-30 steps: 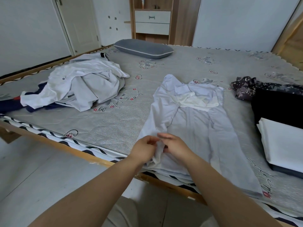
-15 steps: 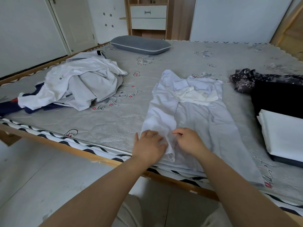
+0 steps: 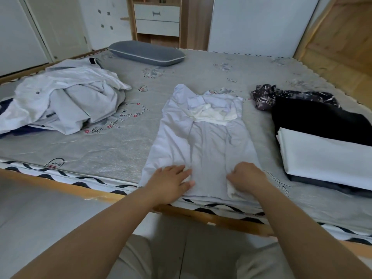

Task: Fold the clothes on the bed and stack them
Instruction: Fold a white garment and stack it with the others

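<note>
White garment [image 3: 203, 141] lengthwise away from the bed edge, collar far; left hand [image 3: 171, 183] flat, right hand [image 3: 248, 179] pinching hem.

Landmark: white garment [image 3: 205, 141], spread lengthwise on bed [image 3: 124, 146], hem at near edge. Left hand [image 3: 171, 183] flat on its near left corner, fingers straight. Right hand [image 3: 246, 178] curled, gripping fabric at near right hem. Left of garment: heap of unfolded clothes [image 3: 64, 105]. Right: folded white piece [image 3: 326, 158] on black clothing [image 3: 318, 121]. Beyond: grey pillow [image 3: 147, 53].
</note>
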